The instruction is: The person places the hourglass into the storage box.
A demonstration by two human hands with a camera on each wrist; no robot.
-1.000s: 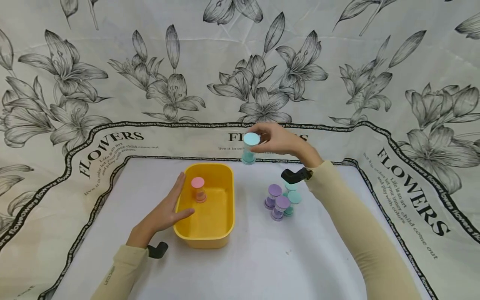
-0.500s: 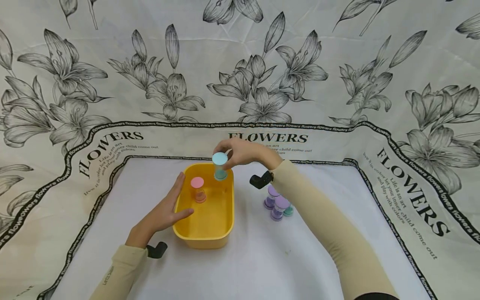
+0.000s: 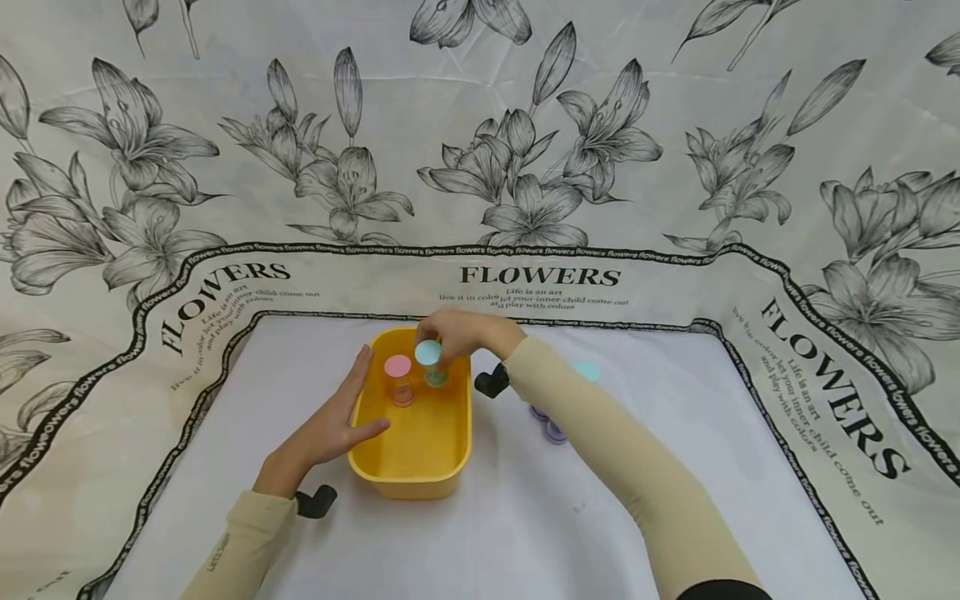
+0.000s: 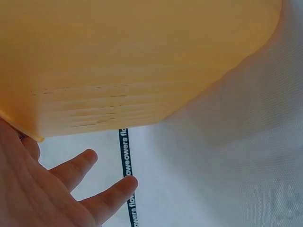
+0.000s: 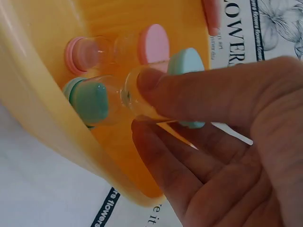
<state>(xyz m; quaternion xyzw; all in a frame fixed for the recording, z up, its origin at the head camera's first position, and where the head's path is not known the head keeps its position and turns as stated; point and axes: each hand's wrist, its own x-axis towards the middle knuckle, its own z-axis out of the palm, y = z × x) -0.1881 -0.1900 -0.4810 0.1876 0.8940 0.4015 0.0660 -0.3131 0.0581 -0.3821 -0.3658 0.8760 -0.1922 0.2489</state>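
My right hand (image 3: 467, 332) pinches a teal-capped hourglass (image 5: 98, 101) by its clear upper bulb, between thumb and fingers. The hourglass stands upright inside the yellow bin (image 3: 405, 489), near its far right side; whether its base touches the bin floor I cannot tell. To its left in the bin stands a pink hourglass (image 3: 398, 367), seen beyond it in the right wrist view (image 5: 154, 44). My left hand (image 3: 324, 432) lies against the bin's left side with straight fingers, the thumb reaching over the rim. In the left wrist view, fingers (image 4: 111, 198) extend beside the bin's outer wall.
More hourglasses stand on the white table right of the bin, mostly hidden by my right sleeve: a teal cap (image 3: 587, 371) and purple bases (image 3: 555, 432) show. A flower-printed cloth (image 3: 540, 167) rises behind the table.
My right hand has carried the teal hourglass left from over the table's far edge, then down into the bin beside the pink one. The left hand has stayed in place.
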